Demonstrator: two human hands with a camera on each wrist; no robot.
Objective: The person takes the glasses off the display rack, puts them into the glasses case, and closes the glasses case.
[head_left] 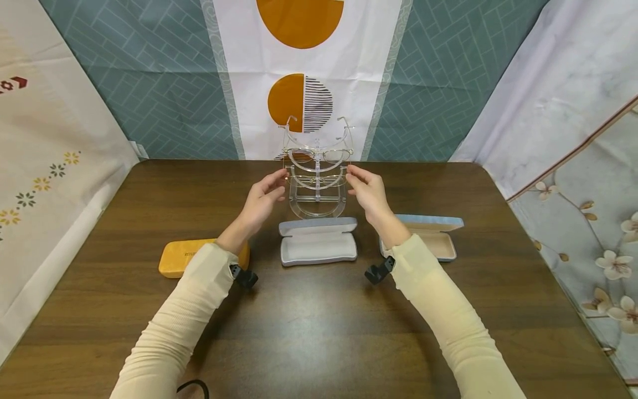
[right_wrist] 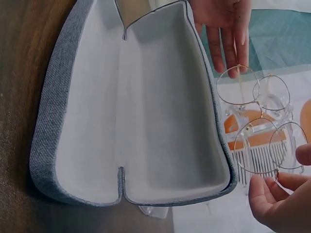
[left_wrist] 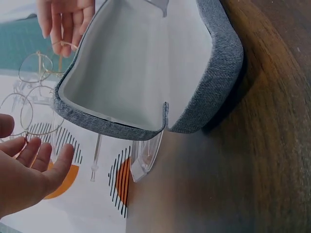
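Observation:
A clear display stand (head_left: 318, 208) stands at the back middle of the table. At its lower tier is a pair of thin gold-rimmed eyeglasses (head_left: 315, 180). My left hand (head_left: 262, 195) pinches one side of this pair, thumb and fingertips near the hinge. On the opposite side my right hand (head_left: 368, 193) pinches the frame in the same way, as the right wrist view shows. A second pair of wire-rimmed glasses (head_left: 334, 155) sits on the tier above, untouched. I cannot tell whether the gripped pair still rests on the stand.
An open grey glasses case (head_left: 319, 248) lies before the stand. To the right, my wrist partly covers an open light-blue case (head_left: 441, 246). A closed yellow case (head_left: 174, 260) lies left, partly behind my left forearm. A patterned curtain (head_left: 423, 111) hangs behind the table.

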